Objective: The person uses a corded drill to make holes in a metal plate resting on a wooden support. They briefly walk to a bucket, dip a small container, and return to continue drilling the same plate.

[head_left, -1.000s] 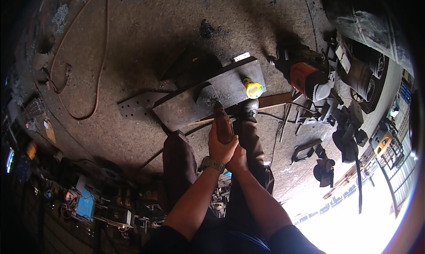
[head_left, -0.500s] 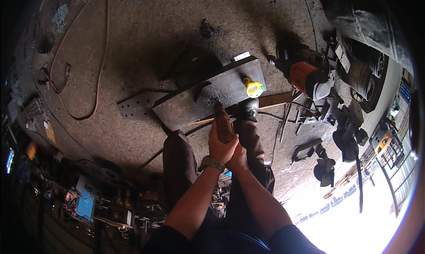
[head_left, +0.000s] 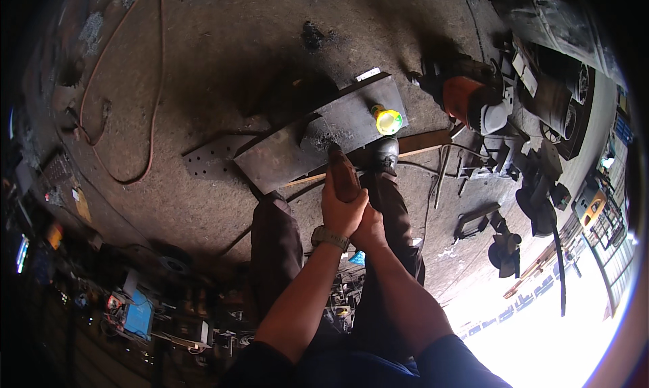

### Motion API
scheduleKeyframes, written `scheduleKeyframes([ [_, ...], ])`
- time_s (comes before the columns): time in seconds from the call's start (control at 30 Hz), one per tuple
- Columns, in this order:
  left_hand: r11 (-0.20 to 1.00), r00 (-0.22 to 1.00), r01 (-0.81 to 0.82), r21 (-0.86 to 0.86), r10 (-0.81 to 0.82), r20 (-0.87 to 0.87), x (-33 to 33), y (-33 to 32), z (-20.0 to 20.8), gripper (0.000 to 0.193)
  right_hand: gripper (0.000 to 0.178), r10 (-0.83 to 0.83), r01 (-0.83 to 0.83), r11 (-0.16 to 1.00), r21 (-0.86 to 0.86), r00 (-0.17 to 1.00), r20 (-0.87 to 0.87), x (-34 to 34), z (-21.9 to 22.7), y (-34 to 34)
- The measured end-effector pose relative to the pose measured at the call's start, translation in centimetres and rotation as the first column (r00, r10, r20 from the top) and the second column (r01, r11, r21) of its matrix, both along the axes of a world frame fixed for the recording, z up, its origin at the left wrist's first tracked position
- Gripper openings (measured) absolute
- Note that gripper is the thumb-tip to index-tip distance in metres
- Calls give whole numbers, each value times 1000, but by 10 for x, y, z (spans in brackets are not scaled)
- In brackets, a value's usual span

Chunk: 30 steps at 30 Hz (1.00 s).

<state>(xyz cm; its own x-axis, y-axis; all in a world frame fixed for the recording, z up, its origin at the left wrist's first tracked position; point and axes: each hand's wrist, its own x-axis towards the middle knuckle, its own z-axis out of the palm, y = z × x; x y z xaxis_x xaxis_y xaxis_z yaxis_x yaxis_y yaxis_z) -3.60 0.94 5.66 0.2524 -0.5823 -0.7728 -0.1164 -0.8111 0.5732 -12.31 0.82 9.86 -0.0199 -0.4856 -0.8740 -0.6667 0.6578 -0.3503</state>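
Observation:
Both my hands are closed around a long, reddish-brown tool [head_left: 344, 178] that looks like a hand-held power tool; its exact kind is unclear. My left hand [head_left: 341, 213], with a watch on the wrist, wraps its body. Just behind it, my right hand [head_left: 369, 230] grips the rear part, mostly hidden. The dark front end points away from me and meets a tilted grey steel plate [head_left: 270, 168]. Dark chips or dust lie around that spot. A yellow round container [head_left: 388, 121] stands on the plate's right part. My black boot [head_left: 386, 152] is against the plate's near edge.
A perforated steel plate [head_left: 209, 154] lies to the left, and a reddish hose [head_left: 161, 83] loops across the floor. At right are an orange-and-black machine [head_left: 463, 104] and a dark angle grinder [head_left: 503, 256]. A blue machine [head_left: 138, 313] stands at lower left.
The view has shifted slightly, so the surroundings appear a little displaced. Both hands keep the same grip, and the tool's tip stays at nearly the same spot on the plate.

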Motion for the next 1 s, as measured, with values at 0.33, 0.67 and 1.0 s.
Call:
scheduleKeyframes([
  [0.33,995,995,101,5,-100,-24,5,3,32,86,58,-130,132,986,-98,991,34,10,38,16],
  [0.67,965,959,259,40,-252,-129,-9,46,49,86,56,-281,283,948,-146,959,39,-2,54,83],
  [1.0,924,931,361,126,-350,-102,10,91,4,85,55,-324,325,946,-1,944,66,14,-14,156],
])
